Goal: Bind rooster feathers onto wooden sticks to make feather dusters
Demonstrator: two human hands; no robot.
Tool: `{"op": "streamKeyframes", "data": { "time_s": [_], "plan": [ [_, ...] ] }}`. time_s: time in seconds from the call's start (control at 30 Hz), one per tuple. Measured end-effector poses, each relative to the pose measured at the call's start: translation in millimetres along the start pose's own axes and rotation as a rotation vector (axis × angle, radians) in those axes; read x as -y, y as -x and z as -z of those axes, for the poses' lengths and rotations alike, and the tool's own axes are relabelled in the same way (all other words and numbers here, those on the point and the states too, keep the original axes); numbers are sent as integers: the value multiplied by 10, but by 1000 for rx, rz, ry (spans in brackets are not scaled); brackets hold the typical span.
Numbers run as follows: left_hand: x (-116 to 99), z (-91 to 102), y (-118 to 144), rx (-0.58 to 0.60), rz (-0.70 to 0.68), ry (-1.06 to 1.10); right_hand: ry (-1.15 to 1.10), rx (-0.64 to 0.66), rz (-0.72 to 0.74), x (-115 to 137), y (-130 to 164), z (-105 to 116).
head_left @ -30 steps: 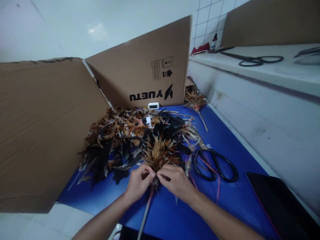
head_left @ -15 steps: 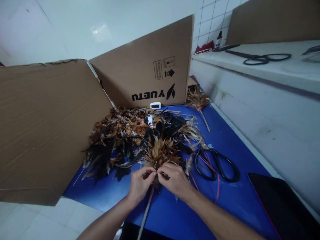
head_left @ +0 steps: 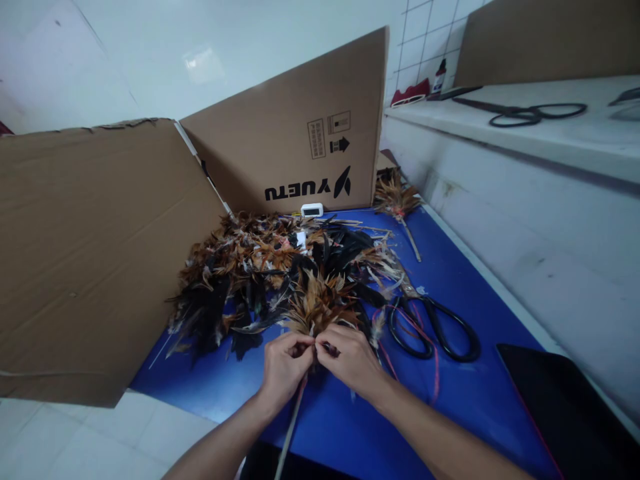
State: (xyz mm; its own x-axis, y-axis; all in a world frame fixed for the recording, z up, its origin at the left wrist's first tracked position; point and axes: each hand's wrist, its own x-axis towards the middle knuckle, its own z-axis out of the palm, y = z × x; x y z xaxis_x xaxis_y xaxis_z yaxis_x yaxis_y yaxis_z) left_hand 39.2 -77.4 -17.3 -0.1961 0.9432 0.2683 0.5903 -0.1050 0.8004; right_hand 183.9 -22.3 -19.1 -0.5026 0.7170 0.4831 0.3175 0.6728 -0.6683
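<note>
We see the feather bunch (head_left: 320, 300) at the middle of the blue worktop (head_left: 465, 267), just beyond the fingertips; a thin stick (head_left: 289, 430) slants toward us from below it, the join hidden by the hands. The left hand (head_left: 284, 368) and right hand (head_left: 351, 359) meet at the bunch's base. In each grip, thumb and forefinger are pinched together; we cannot tell what lies between them. We judge the feathers light, soft and easily bent, the stick stiffer; we best take hold at the narrow base, sparing the plumes. Black-handled scissors (head_left: 473, 347) and pink string (head_left: 437, 377) lie near the right hand.
</note>
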Motion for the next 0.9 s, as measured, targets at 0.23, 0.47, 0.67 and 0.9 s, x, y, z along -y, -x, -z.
{"op": "streamKeyframes", "data": {
  "time_s": [0.23,0.47,0.67,0.9],
  "plan": [
    [-33,6,9,-57,-105,-26,0,-38,15,-17,12,-28],
    [-52,17,11,-78,-313,-102,-34,-75,18,-38,24,-51],
    [7,-17,7,-93,-378,-155,-58,-78,-34,-28,8,-46],
    [48,-25,17,-78,-395,-199,-79,-79,-60,-11,-4,-48]
  ]
}}
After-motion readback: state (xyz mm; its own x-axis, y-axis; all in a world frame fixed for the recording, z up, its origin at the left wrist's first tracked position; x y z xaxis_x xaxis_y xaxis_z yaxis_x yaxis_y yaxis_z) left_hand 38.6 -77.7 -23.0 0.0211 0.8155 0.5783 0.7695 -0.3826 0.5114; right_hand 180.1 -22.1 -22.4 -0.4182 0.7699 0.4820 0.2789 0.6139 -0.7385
